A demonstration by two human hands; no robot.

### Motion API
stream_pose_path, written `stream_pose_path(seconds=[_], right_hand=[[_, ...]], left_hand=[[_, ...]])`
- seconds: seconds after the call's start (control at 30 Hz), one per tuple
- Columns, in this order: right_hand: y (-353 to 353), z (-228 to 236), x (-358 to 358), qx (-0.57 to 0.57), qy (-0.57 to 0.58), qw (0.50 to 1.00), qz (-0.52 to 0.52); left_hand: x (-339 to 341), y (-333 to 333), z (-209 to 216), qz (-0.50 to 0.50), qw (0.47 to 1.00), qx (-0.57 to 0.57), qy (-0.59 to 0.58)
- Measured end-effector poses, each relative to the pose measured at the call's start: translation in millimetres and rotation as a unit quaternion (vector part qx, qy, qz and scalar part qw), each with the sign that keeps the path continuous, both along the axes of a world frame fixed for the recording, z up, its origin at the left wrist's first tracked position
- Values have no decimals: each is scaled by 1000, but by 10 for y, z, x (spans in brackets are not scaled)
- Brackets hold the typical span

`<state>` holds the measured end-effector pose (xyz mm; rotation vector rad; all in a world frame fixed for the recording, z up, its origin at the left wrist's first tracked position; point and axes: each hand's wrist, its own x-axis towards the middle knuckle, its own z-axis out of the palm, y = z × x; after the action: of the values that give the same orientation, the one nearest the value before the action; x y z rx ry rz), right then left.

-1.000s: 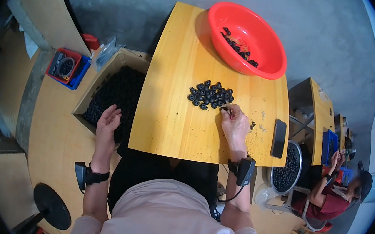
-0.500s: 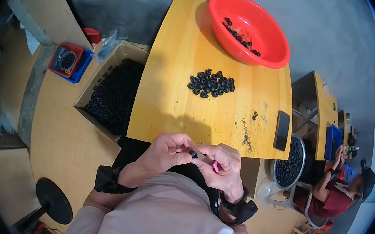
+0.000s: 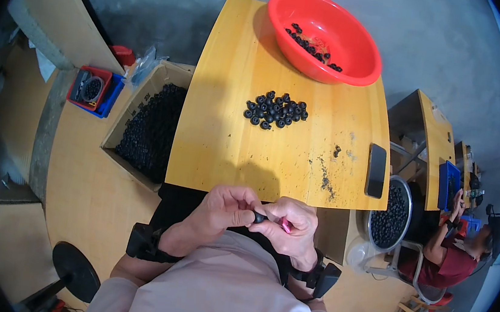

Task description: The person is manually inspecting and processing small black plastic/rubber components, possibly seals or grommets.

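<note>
Just in front of the table's near edge, my left hand [image 3: 224,212] pinches a small round black part [image 3: 259,217] between thumb and fingers. Close against it, my right hand [image 3: 296,229] is closed on a small tool with a pink handle [image 3: 285,225]; fingers cover its working end, so its exact kind is unclear. Beyond my hands, a pile of similar black parts [image 3: 276,110], several with a hole in them, lies on the yellow wooden table [image 3: 214,146]. At the table's far right, a red basin [image 3: 357,64] holds more of these parts and some reddish scraps.
A phone [image 3: 376,170] lies at the table's right edge, near black crumbs [image 3: 325,179]. Left of the table stands a cardboard box [image 3: 121,121] full of black parts; to its right, a metal bowl [image 3: 402,233] of them. A person [image 3: 456,254] sits working at the far right.
The black part in my left hand has turned and shows more of its side. My hands have shifted slightly and are closer together. The whole view has tilted a little.
</note>
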<state>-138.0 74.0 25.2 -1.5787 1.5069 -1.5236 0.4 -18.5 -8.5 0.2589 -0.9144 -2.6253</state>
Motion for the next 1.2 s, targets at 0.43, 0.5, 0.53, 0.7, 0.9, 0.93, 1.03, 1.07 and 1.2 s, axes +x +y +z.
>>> stream_pose_path(seconds=[0.43, 0.5, 0.53, 0.7, 0.9, 0.93, 1.03, 1.07, 1.2], right_hand=[[183, -20, 24, 60, -187, 981, -2], [225, 28, 15, 79, -271, 959, -11], [243, 28, 21, 79, -205, 975, -29], [297, 68, 46, 73, -24, 996, -46], [235, 62, 80, 11, 95, 995, -26], [236, 68, 81, 17, 97, 995, -26], [216, 69, 71, 2, 113, 993, -28], [214, 64, 69, 3, 113, 993, -28], [206, 50, 64, 0, 112, 993, -29]], left_hand=[[-62, 133, -12, 33, 999, -28, -10], [-73, 138, -13, 56, 998, -38, -11], [-67, 139, -30, 57, 998, -36, -12], [-61, 157, -53, 48, 999, 14, 10], [-33, 214, -20, 46, 999, 27, -9], [-28, 212, -6, 46, 999, 29, -9], [-37, 203, 9, 35, 999, 31, -9], [-42, 208, 0, 36, 999, 26, -7], [-48, 210, -35, 29, 999, 23, -11]])
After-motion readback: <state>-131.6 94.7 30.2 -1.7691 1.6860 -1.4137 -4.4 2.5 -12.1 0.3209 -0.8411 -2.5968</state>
